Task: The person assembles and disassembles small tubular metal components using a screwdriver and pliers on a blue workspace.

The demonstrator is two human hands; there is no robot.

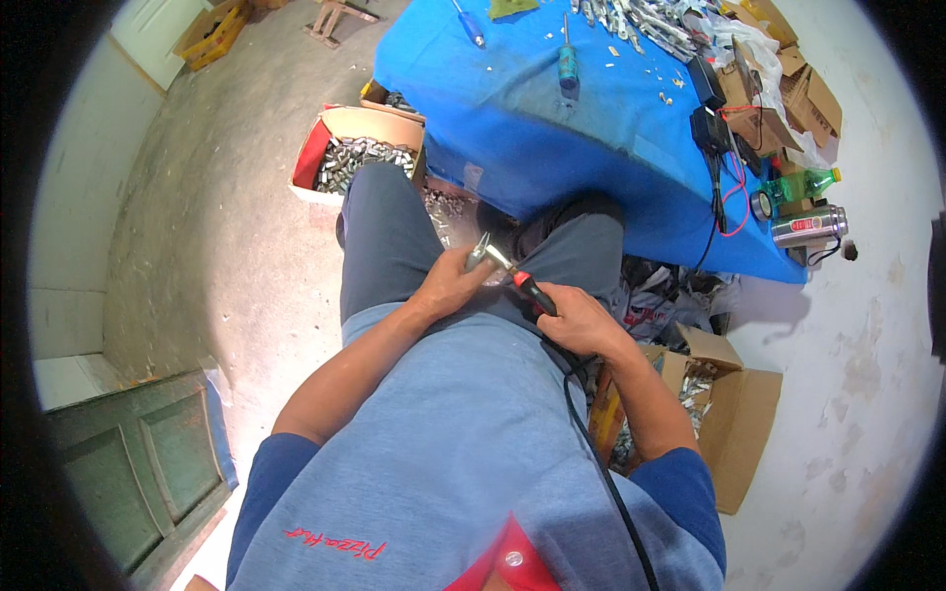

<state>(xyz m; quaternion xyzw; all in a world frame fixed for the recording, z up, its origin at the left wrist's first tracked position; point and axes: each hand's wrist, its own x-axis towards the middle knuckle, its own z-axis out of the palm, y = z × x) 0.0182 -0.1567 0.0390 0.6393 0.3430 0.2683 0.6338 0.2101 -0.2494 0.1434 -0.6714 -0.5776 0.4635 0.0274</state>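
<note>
My left hand [451,284] is closed around a small grey metal piece [479,252] with a narrow, pointed upper end. It is held over my lap, between my knees. In my right hand [581,319] is a hand tool [533,292] with a black and red handle. Its shiny metal end [501,258] points up and left, right beside the metal piece. Whether the two touch, I cannot tell. My fingers partly hide both things.
Ahead stands a table with a blue cloth [512,108], bearing a teal-handled screwdriver [568,65], a blue-handled screwdriver [473,35] and metal parts [641,28]. A box rim [325,197] surrounds metal pieces at left; a cardboard box [744,433] stands at right. A thermos [810,227] lies near the table's right edge.
</note>
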